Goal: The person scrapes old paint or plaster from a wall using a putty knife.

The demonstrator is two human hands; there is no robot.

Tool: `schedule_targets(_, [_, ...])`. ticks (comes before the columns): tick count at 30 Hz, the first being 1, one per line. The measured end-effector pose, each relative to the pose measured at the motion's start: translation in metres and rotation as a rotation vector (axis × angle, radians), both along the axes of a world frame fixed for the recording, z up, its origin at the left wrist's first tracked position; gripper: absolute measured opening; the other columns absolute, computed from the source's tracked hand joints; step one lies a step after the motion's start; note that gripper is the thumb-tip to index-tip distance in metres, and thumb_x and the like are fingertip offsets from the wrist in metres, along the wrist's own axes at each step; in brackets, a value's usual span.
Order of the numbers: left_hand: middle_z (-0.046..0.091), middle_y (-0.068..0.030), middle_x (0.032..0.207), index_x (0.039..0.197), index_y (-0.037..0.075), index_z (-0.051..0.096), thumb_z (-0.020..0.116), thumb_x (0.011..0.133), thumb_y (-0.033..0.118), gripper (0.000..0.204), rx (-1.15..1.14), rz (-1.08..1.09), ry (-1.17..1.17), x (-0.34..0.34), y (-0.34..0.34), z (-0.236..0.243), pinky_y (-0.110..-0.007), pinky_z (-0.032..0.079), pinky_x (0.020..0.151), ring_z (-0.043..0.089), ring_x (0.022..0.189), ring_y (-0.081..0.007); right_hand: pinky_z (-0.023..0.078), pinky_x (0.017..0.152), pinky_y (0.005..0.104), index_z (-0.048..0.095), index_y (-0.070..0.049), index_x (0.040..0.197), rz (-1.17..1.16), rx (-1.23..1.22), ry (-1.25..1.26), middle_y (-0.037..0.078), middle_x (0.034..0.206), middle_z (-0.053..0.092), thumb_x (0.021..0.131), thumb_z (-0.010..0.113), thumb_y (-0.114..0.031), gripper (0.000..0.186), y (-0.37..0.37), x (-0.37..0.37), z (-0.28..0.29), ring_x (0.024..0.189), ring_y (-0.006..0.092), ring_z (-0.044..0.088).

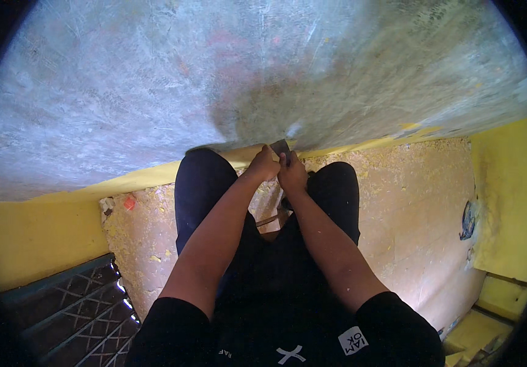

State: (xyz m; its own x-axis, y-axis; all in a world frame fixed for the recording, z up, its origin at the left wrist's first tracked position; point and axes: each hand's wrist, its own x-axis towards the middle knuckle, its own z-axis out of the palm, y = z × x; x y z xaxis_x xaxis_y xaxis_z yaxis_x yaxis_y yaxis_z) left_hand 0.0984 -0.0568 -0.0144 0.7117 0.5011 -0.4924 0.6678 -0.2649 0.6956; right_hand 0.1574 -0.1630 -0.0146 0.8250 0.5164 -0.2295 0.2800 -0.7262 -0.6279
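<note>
Both of my hands are together in front of my knees, low against the wall (153,73). My right hand (293,175) is wrapped round a paint scraper with a dark flat blade (280,147). My left hand (265,165) is closed at the blade's left side, its fingers pressed to the tool. The blade lies at the yellow strip of paint (349,148) along the wall's foot. Above that strip the wall is bare grey with faint scratches and scattered colour traces. The scraper's handle is mostly hidden in my right hand.
Yellow paint flakes are scattered over the tan floor (410,208). A red-orange scrap (129,202) lies near the left corner, a dark crumpled bag (468,220) by the right yellow wall (505,196). At lower left stands a dark metal lattice gate (74,306). My bent knees flank my hands.
</note>
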Motion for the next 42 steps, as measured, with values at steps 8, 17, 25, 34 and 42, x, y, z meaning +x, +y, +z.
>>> schedule_targets(8, [0.062,-0.0191,0.082,0.133,-0.005,0.023,0.068,0.081,0.018,0.072,-0.097,0.103,-0.085,0.0,0.011,-0.039,-0.034,0.051,0.056,0.063,0.068,-0.0246,0.048,0.07,0.0532,0.057,-0.001,0.103,-0.01,0.084,-0.129,0.026,0.082,0.064,0.095,0.046,-0.041,0.042,0.008,-0.002,-0.005,0.079,0.0456,0.063])
schedule_targets(17, [0.055,-0.0293,0.118,0.133,-0.011,0.011,0.066,0.085,0.019,0.078,-0.181,0.009,-0.096,0.013,0.005,-0.023,-0.036,0.049,0.086,0.061,0.107,-0.0331,0.049,0.065,0.0484,0.057,0.004,0.1,0.053,0.371,0.01,0.029,0.079,0.063,0.094,0.052,-0.037,0.042,0.005,0.019,-0.051,0.075,0.0454,0.063])
schedule_targets(25, [0.06,-0.0247,0.103,0.126,-0.009,0.024,0.06,0.089,0.023,0.061,-0.326,0.035,-0.056,0.002,0.022,-0.021,-0.037,0.051,0.07,0.064,0.087,-0.026,0.044,0.053,0.0396,0.057,0.005,0.09,0.103,0.32,-0.031,0.02,0.064,0.059,0.094,0.057,-0.037,0.042,0.015,0.012,-0.025,0.057,0.0327,0.061])
schedule_targets(34, [0.063,-0.0236,0.091,0.119,-0.01,0.039,0.054,0.091,0.034,0.054,-0.182,0.376,-0.094,-0.013,-0.002,0.01,-0.037,0.051,0.062,0.064,0.073,-0.0254,0.048,0.071,0.0443,0.053,0.001,0.104,0.308,0.537,0.115,0.024,0.085,0.063,0.097,0.05,-0.039,0.041,0.021,0.004,-0.014,0.08,0.0421,0.063])
schedule_targets(42, [0.067,-0.02,0.079,0.09,-0.009,0.062,0.058,0.085,0.032,0.042,-0.339,0.194,0.26,-0.02,-0.004,0.013,-0.04,0.054,0.056,0.067,0.064,-0.0305,0.049,0.059,0.038,0.056,0.001,0.098,0.292,0.072,0.834,0.012,0.081,0.06,0.09,0.059,-0.031,0.033,0.004,0.009,-0.062,0.068,0.0223,0.06])
